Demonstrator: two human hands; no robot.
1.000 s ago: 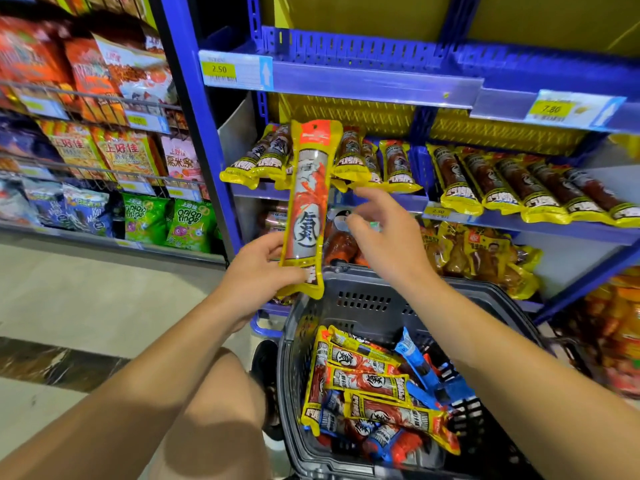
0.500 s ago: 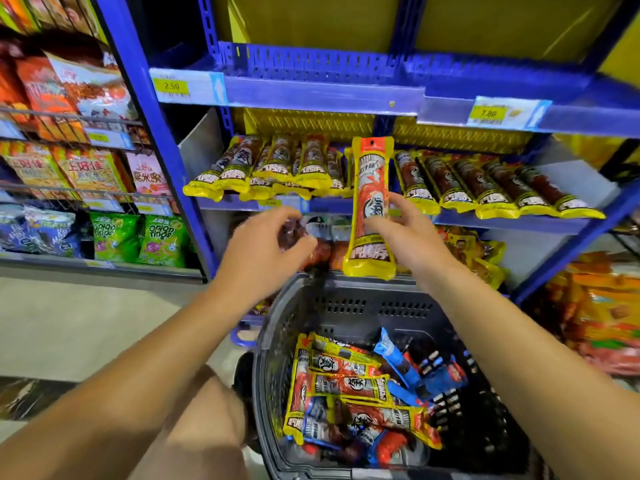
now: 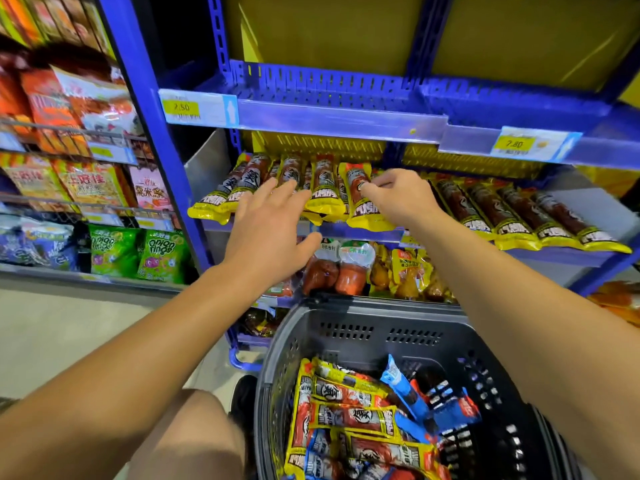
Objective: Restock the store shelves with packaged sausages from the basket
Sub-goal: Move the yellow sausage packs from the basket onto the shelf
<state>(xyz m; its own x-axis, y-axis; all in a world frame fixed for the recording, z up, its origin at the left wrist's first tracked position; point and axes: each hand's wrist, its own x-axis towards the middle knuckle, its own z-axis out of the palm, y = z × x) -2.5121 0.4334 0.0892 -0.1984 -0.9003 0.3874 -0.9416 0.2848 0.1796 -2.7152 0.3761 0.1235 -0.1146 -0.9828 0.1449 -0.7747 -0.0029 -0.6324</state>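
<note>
Two bare hands at a blue metal store shelf stocked with sausage packs.

The right hand curls its fingertips onto a yellow-edged red plastic sausage pack lying in the shelf row. The left hand hovers with straight, spread fingers, holding nothing. Below, a dark grey plastic basket contains more yellow and blue packs.

Single head-worn wide-angle view, facing forward and down. Blue shelf close ahead at arm's reach; basket directly beneath, near the lower edge.
</note>
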